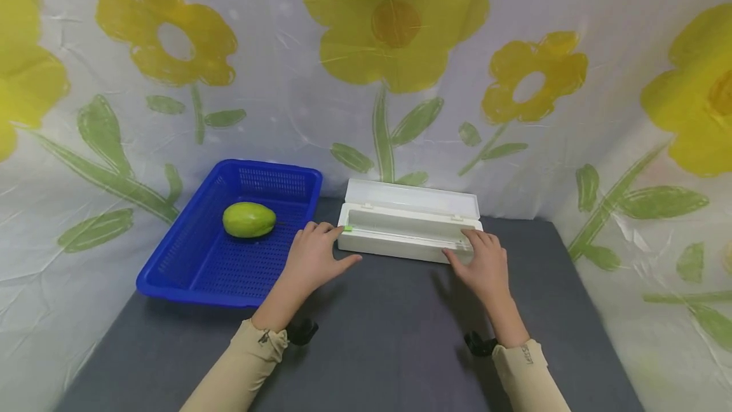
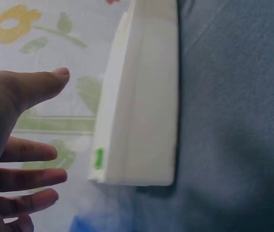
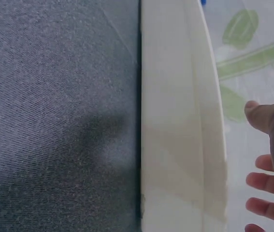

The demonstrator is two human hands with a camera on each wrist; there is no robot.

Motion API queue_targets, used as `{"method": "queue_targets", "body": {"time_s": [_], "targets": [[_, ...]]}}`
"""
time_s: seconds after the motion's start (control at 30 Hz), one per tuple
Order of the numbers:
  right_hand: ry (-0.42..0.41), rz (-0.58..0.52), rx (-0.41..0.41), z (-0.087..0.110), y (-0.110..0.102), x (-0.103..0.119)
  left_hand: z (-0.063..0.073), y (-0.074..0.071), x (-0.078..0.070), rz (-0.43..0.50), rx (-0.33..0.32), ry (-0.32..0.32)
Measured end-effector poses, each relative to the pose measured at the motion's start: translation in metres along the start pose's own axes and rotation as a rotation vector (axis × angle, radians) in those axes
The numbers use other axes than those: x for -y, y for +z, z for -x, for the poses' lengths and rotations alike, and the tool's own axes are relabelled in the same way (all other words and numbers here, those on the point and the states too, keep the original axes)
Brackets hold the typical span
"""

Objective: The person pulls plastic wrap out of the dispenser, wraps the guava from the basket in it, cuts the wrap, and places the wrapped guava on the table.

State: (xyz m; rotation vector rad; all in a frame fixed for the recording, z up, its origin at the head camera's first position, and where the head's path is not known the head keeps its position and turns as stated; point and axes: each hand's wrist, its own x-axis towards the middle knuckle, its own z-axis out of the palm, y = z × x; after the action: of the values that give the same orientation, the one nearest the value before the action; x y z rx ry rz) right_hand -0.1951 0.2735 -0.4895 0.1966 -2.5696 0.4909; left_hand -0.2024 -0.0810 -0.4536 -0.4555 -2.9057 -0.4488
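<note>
A long white cling film dispenser (image 1: 400, 248) lies near the back of the table, its hinged lid (image 1: 412, 197) tipped back. A small green slider (image 1: 347, 228) sits at the left end of its front rim, also in the left wrist view. The trough looks hollow from above. My left hand (image 1: 313, 258) is at the dispenser's left end, fingers extended and thumb apart. Over the right end reaches my right hand (image 1: 486, 267), its fingertips overlapping the rim in the head view. Both wrist views show spread fingers with nothing between them.
To the left stands a blue plastic basket (image 1: 200, 294) with a green papaya-like fruit (image 1: 248, 219) inside. Dark grey cloth (image 1: 394, 336) covers the table. A flower-printed curtain (image 1: 274, 113) hangs right behind the dispenser and along the sides.
</note>
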Motion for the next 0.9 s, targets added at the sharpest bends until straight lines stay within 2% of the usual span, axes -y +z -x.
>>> {"method": "queue_targets", "body": {"time_s": [0.27,0.57,0.9], "targets": [[0.075,-0.041,0.080,-0.008,0.006,-0.009,-0.016,0.020,-0.006,0.048,-0.027,0.041],[0.138,-0.084,0.150,-0.015,0.008,-0.016,-0.039,0.031,-0.017,0.112,-0.011,0.058],[0.113,-0.074,0.140,-0.019,0.016,-0.020,-0.062,0.034,-0.025,0.081,0.010,0.090]]}}
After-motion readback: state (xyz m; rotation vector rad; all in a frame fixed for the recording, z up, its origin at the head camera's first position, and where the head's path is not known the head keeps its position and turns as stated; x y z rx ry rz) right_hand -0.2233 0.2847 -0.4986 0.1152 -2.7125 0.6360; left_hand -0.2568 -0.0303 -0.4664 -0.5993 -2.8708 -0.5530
